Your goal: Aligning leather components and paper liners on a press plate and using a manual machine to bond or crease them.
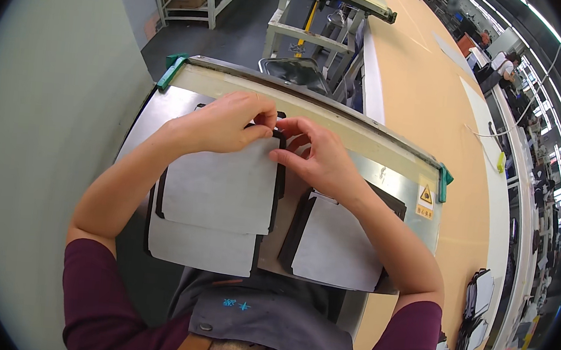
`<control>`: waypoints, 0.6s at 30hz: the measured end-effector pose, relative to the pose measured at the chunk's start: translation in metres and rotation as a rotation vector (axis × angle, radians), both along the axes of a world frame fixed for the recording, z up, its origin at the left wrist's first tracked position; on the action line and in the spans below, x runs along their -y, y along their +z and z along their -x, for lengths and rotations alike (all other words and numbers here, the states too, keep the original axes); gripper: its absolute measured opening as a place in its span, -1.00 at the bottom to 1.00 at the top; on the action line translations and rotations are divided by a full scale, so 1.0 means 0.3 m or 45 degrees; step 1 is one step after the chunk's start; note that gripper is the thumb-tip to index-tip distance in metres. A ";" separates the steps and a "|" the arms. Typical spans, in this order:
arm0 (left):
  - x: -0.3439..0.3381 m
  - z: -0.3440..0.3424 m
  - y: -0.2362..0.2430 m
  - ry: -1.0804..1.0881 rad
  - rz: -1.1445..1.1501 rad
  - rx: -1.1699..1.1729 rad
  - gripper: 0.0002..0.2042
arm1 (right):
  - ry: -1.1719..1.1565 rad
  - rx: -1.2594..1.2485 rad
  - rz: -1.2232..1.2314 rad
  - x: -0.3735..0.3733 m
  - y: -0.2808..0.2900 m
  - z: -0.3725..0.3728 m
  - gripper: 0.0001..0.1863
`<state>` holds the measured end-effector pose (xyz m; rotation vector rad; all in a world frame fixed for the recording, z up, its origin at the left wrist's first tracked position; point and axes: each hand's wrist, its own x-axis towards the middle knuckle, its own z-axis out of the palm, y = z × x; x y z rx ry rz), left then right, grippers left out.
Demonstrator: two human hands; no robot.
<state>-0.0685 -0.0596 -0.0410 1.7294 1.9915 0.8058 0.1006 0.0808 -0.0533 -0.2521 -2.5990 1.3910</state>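
Observation:
My left hand (pixel 235 123) pinches at the black edging (pixel 275 134) along the top right corner of a white sheet panel (pixel 219 189). Just right of it, my right hand (pixel 312 152) curls its fingers and thumb round that same corner; some fingertips are hidden. This panel lies over another white panel (pixel 201 248), offset toward me, on a metal-topped bench (pixel 140 119). To the right, beneath my right forearm, lies a second stack of white panels (pixel 328 239) with black edges.
A bar with green end pieces (pixel 445 181) spans the bench's back. A long tan table (pixel 410 66) runs along the right, holding black-edged piles (pixel 480 299). Beyond stand a metal frame (pixel 292 36), a stool (pixel 283 70), shelving (pixel 186 0) and seated co-workers (pixel 503 71). A pale wall (pixel 51 122) is at left.

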 end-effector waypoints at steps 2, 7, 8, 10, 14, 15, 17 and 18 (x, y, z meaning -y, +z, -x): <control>-0.015 -0.008 0.038 -0.007 -0.103 0.084 -0.80 | -0.042 0.022 0.059 -0.015 0.004 -0.002 -0.65; -0.124 -0.012 0.125 0.017 -0.004 0.106 -0.71 | -0.269 0.103 0.584 -0.187 0.028 -0.098 -0.81; -0.168 -0.022 0.079 0.002 -0.022 0.106 -0.71 | -0.383 0.120 0.530 -0.226 0.025 -0.136 -0.77; -0.252 -0.056 -0.018 0.078 -0.341 -0.143 -0.70 | -0.486 0.008 0.292 -0.301 -0.048 -0.201 -0.69; -0.271 -0.172 -0.082 -0.079 -0.462 -0.495 -0.62 | -0.678 -0.081 -0.656 -0.279 -0.061 -0.249 -0.51; -0.264 -0.188 -0.095 -0.137 -0.343 -0.537 -0.51 | -0.678 -0.240 -0.883 -0.280 -0.070 -0.257 -0.49; -0.232 -0.212 -0.122 -0.139 -0.260 -0.608 -0.46 | -0.635 -0.267 -0.947 -0.262 -0.043 -0.267 -0.49; -0.224 -0.217 -0.131 -0.135 -0.180 -0.677 -0.42 | -0.586 -0.293 -1.014 -0.254 -0.037 -0.272 -0.50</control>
